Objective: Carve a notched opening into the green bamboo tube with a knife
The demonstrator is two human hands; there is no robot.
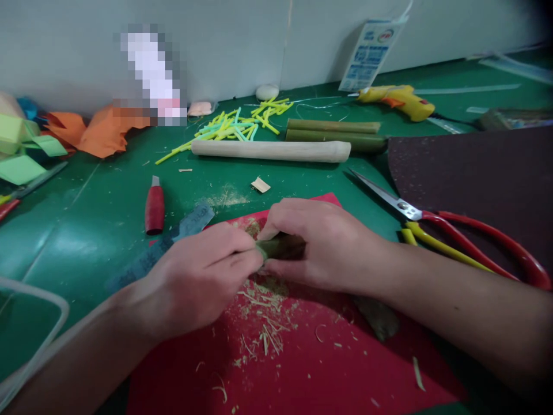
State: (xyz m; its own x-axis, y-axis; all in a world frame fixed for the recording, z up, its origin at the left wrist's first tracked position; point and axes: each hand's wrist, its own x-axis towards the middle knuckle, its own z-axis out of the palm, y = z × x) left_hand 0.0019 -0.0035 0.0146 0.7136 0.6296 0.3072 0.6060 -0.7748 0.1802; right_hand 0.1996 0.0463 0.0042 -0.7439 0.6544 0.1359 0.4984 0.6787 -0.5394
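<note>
A short piece of green bamboo point(283, 246) is between my two hands, above a red sheet point(328, 357) strewn with shavings. My right hand point(322, 242) is wrapped round it from the right, thumb below and fingers above. My left hand point(207, 271) is closed, its thumb and forefinger pinching at the bamboo's left end; whether anything else is in that fist is hidden. Partly under the left hand lies a grey-blue printed strip point(194, 222). Thin curled bamboo shavings point(270, 334) and dust lie just below the hands.
Beyond the hands lie a red-handled knife point(154, 210), a peeled bamboo length point(272, 151), green bamboo pieces point(337, 138) and yellow-green straw bits point(224, 124). Scissors point(410, 213) lie near my right forearm. A yellow glue gun point(395, 101) and orange paper point(103, 132) sit further back.
</note>
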